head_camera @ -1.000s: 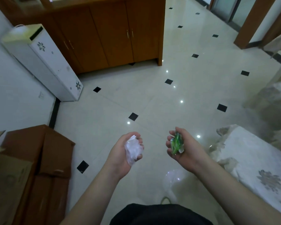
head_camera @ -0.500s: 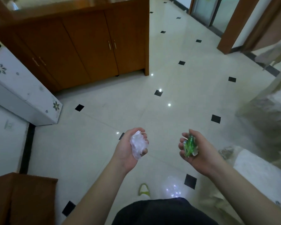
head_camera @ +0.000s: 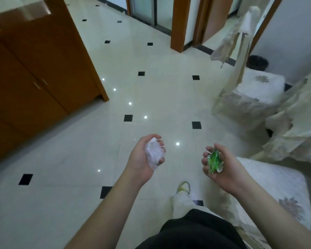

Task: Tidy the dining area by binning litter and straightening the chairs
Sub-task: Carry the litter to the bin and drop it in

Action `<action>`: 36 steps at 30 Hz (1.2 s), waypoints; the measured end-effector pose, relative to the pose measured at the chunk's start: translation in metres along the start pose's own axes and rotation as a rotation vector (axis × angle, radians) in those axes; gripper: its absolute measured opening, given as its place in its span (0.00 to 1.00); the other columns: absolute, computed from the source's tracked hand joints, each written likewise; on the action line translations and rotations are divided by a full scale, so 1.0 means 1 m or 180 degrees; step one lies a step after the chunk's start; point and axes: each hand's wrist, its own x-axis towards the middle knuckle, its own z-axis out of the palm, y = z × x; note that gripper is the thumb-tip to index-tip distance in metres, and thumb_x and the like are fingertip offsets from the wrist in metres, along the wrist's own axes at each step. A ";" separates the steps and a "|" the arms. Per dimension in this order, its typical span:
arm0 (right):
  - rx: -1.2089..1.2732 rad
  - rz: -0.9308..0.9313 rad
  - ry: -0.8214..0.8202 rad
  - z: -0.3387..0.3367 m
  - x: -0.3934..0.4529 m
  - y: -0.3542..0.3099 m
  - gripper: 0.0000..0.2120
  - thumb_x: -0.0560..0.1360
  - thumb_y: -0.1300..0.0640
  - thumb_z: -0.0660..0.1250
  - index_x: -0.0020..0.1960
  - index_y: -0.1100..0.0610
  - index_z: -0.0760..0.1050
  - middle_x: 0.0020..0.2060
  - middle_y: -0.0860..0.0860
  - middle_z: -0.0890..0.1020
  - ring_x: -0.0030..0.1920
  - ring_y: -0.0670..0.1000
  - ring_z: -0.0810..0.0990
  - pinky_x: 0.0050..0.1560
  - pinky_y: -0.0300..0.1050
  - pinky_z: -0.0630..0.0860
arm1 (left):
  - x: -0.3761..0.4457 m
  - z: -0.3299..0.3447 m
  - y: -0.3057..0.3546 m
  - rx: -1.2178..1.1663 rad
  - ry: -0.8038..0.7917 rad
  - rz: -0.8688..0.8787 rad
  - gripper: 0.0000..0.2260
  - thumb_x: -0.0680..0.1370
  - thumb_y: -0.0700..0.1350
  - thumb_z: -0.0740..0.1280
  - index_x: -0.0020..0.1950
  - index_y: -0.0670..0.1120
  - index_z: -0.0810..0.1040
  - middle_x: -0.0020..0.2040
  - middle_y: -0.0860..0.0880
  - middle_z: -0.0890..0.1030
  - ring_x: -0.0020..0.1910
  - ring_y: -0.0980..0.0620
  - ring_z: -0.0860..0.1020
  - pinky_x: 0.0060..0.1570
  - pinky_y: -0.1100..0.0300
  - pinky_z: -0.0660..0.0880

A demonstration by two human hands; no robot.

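Hands occupied the lower middle of the frame, palms up. The left hand (head_camera: 144, 159) clenched a crumpled white wrapper (head_camera: 153, 155); the right hand (head_camera: 221, 165) clenched a crumpled green wrapper (head_camera: 215, 160). A dark waste bin (head_camera: 257, 62) stood at the upper right of the frame, against the wall behind a cloth-covered chair (head_camera: 248, 97), well apart from both hands. It lay ahead and to the right, so the right hand was nearer. No brand or writing could be read on either wrapper.
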 end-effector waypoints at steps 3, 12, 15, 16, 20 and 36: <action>0.0198 -0.0037 0.0060 0.003 0.038 -0.040 0.08 0.77 0.51 0.62 0.45 0.55 0.73 0.34 0.50 0.75 0.31 0.48 0.75 0.28 0.38 0.70 | 0.053 0.039 0.018 0.0103 -0.0165 -0.0129 0.05 0.73 0.46 0.64 0.40 0.47 0.77 0.37 0.49 0.72 0.33 0.52 0.72 0.26 0.62 0.61; 0.0231 0.0046 -0.0125 0.042 0.143 -0.161 0.07 0.76 0.50 0.63 0.45 0.54 0.73 0.33 0.49 0.74 0.31 0.48 0.74 0.30 0.39 0.68 | 0.183 0.102 0.098 0.0225 0.0084 -0.0182 0.04 0.75 0.45 0.64 0.42 0.47 0.76 0.38 0.48 0.72 0.33 0.51 0.72 0.26 0.63 0.61; 0.0265 0.0054 -0.0181 0.069 0.174 -0.187 0.08 0.76 0.50 0.63 0.44 0.54 0.74 0.33 0.49 0.74 0.31 0.48 0.74 0.29 0.38 0.69 | 0.218 0.104 0.119 0.0189 0.0153 -0.0244 0.04 0.76 0.45 0.63 0.43 0.47 0.76 0.37 0.48 0.72 0.33 0.51 0.72 0.26 0.64 0.62; 0.0266 0.0067 -0.0198 0.078 0.186 -0.193 0.08 0.76 0.51 0.63 0.44 0.55 0.74 0.33 0.49 0.74 0.31 0.48 0.74 0.28 0.38 0.69 | 0.232 0.103 0.125 0.0195 0.0189 -0.0238 0.04 0.75 0.45 0.63 0.43 0.47 0.75 0.37 0.48 0.72 0.33 0.51 0.71 0.26 0.64 0.62; 0.0393 0.0174 -0.0102 0.106 0.243 -0.216 0.07 0.76 0.51 0.64 0.43 0.55 0.74 0.33 0.50 0.74 0.30 0.48 0.75 0.28 0.38 0.70 | 0.291 0.095 0.156 0.0084 0.0397 -0.0140 0.03 0.70 0.45 0.66 0.40 0.47 0.76 0.35 0.49 0.73 0.31 0.52 0.70 0.23 0.65 0.64; 0.0765 -0.0426 0.0494 0.231 0.435 -0.354 0.08 0.77 0.51 0.61 0.45 0.55 0.74 0.34 0.50 0.75 0.32 0.48 0.75 0.27 0.39 0.71 | 0.533 0.106 0.355 0.0275 -0.0042 -0.0591 0.07 0.75 0.45 0.63 0.40 0.46 0.79 0.36 0.49 0.74 0.31 0.52 0.73 0.23 0.65 0.66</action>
